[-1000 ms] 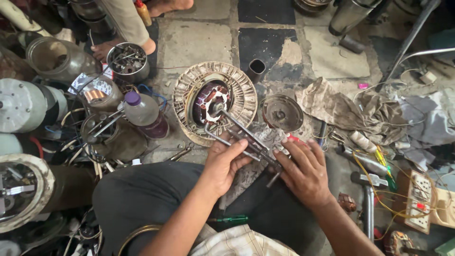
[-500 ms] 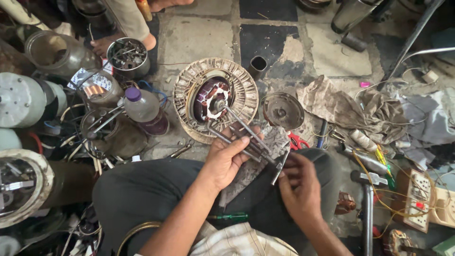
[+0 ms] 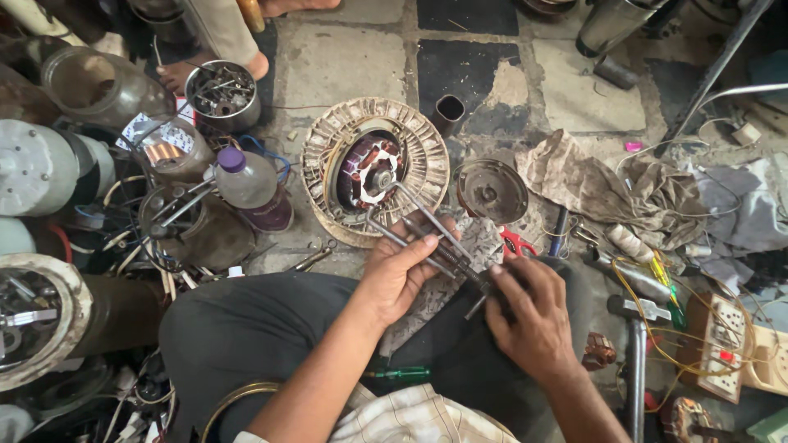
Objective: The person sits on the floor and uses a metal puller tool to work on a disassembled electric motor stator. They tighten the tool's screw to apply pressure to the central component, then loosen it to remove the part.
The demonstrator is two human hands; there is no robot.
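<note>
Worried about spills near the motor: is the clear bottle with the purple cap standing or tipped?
Upright. The bottle stands left of the round motor winding, its purple cap on top.

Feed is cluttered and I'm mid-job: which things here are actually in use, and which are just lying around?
In use: left hand and right hand on the metal puller; round motor winding.

Lying about: plastic bottle, tin of screws, rag, green screwdriver, socket board.

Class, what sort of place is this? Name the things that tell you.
Probably a small motor or fan repair workshop, worked on the floor: a wound stator, a tin of loose screws, and metal motor housings crowd around.
</note>
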